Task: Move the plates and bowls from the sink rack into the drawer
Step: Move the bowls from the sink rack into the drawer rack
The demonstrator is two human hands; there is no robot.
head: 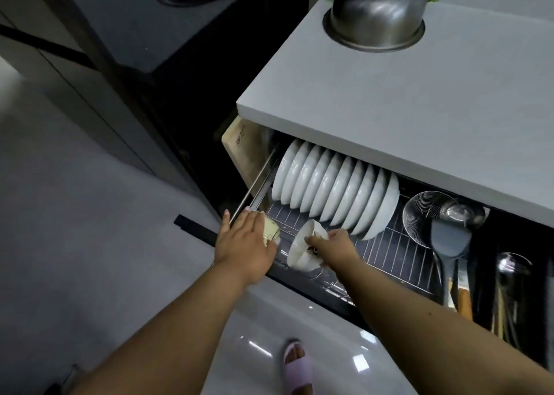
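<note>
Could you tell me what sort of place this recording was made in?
Most likely a home kitchen: a pull-out drawer under a countertop holds a row of white plates, beside ladles and a spatula.

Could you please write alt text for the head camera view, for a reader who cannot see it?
A person's right hand grips a patterned bowl over the open drawer wire rack, while the left hand holds a second bowl. White plates stand behind.
</note>
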